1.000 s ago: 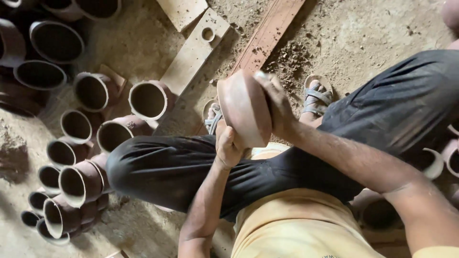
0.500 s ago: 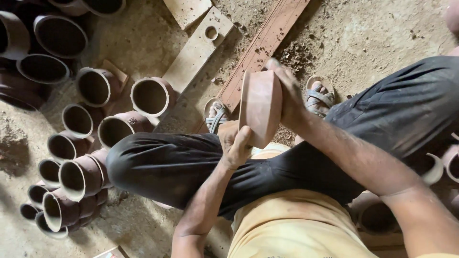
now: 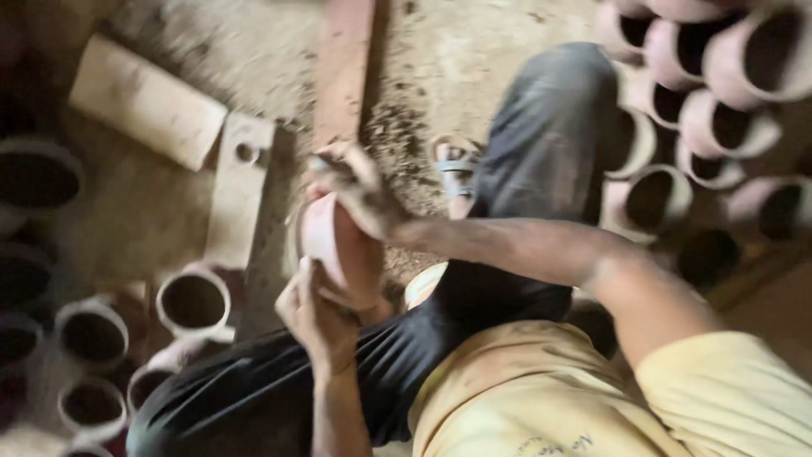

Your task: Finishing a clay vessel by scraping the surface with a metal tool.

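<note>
**Clay pot held on edge between both hands, over the lap**

Obs. 1: Person seated on the dirt floor, legs crossed in dark trousers, yellow shirt. View is motion-blurred; fine detail is unreliable.

Obs. 2: The clay pot is off the floor, in front of the knees, turned on its side. Colour pale pinkish-brown, the same as the rows of pots at the left edge and at the top right corner of the floor.

Obs. 3: Left hand cups the pot from below, fingers curled round its lower curve. Right hand lies over the top, fingers spread and bent against the wall. Both are closed on it; neither is free.

Obs. 4: Nearby on the floor: a long wooden plank, a flat slab with a hole, a sandal.

Judgement on handling: probably unfired or barely dried clay, so rigid but brittle and easily marred. Moderate weight for its bulk. Surface dusty, not slippery. Best held as now: broad palm contact on the body, one hand beneath. The rim is likely the weakest place; avoid pinching it.
</note>
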